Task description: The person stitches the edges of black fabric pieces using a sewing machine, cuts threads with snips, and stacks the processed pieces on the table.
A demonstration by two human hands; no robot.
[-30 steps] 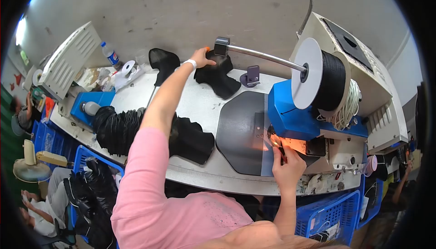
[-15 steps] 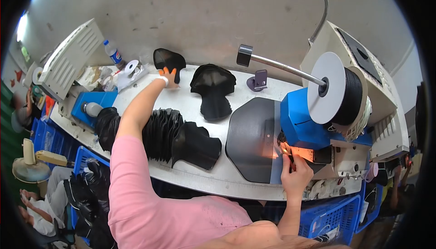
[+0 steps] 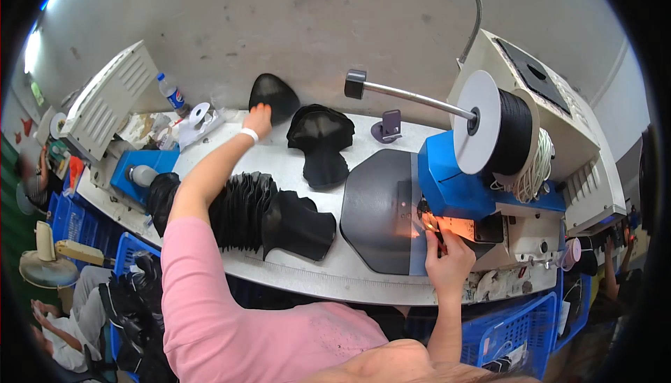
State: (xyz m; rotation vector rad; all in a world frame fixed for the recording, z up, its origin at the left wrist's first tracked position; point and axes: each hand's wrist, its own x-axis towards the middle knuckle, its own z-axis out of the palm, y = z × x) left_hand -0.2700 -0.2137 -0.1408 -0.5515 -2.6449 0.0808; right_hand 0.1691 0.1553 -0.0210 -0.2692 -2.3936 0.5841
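Observation:
At the back of the table, my left hand [image 3: 258,121] has its fingers closed on the lower edge of a black fabric piece [image 3: 275,95], which stands up near the wall. Beside it lies a pile of similar black fabric pieces [image 3: 320,131] with wide tops and narrow lower ends. My right hand [image 3: 449,257] is closed around a small slim tool [image 3: 440,246], partly hidden by the fingers, right by the lit needle area of the blue sewing machine [image 3: 451,180]. A long row of overlapping black pieces [image 3: 297,223] lies under and beside my left forearm.
A dark plate [image 3: 376,208] lies left of the machine. A large black thread spool [image 3: 514,131] sits above it. A phone on a stand [image 3: 390,126], a Pepsi bottle [image 3: 172,94] and a tape roll [image 3: 200,112] stand at the back. Blue crates [image 3: 514,330] are below.
The black piece at my left hand has shifted right and turned, with its wide part tilted up. My right hand stays by the needle with its tool. The whole view has shifted slightly.

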